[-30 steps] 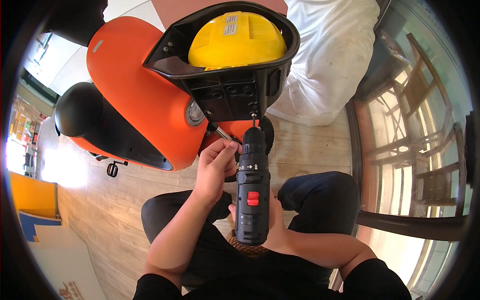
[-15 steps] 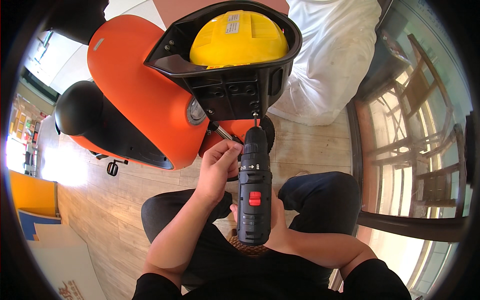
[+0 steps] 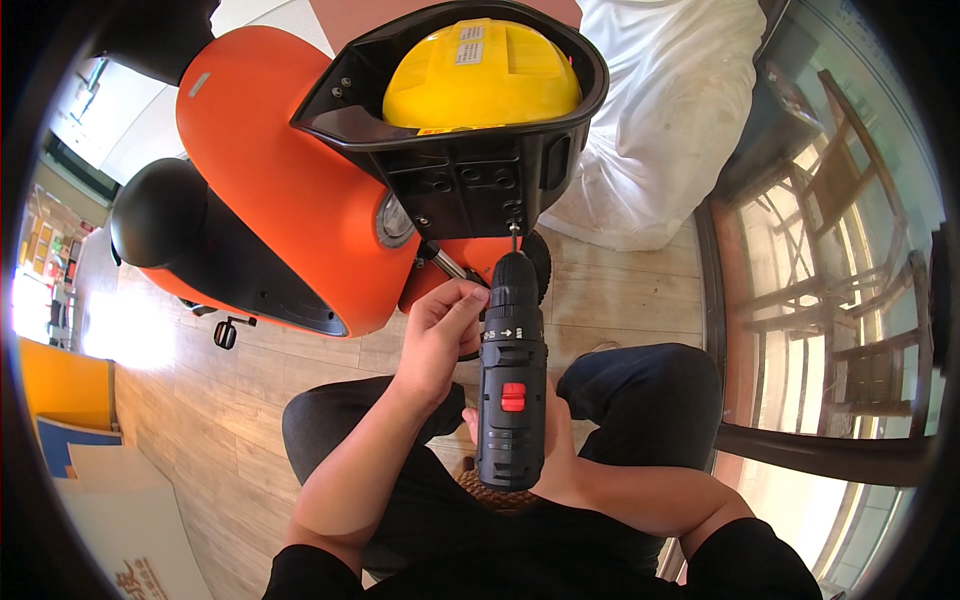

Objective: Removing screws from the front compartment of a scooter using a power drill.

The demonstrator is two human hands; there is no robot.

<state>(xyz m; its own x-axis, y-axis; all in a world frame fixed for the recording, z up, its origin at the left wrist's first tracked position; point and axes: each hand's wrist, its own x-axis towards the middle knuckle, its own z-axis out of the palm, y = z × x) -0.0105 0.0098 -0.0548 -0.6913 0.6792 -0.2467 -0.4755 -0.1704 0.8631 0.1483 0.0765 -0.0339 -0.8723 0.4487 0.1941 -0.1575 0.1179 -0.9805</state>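
Observation:
My right hand (image 3: 558, 445) is wrapped round the handle of a black cordless drill (image 3: 512, 430) with a red switch on top; the drill body hides most of its fingers. The drill points away from me, and its bit (image 3: 515, 240) meets a screw low on the near face of a black plastic basket (image 3: 450, 195). My left hand (image 3: 440, 325) is closed in a pinch beside the drill's chuck. Whatever its fingertips hold, if anything, is hidden. A yellow hard hat (image 3: 482, 80) lies inside the basket, which is at the front of an orange scooter (image 3: 290, 190).
The scooter's black seat (image 3: 160, 215) and a pedal (image 3: 228, 332) are to the left. White plastic sheeting (image 3: 660, 120) covers something at the far right. A glass panel with a dark frame (image 3: 710, 300) stands on the right, with wooden chair shapes in it. Wood-look flooring (image 3: 210, 430) lies below.
The basket and the drill sit very slightly further right. Both hands keep the same grip, and the bit stays at the screw.

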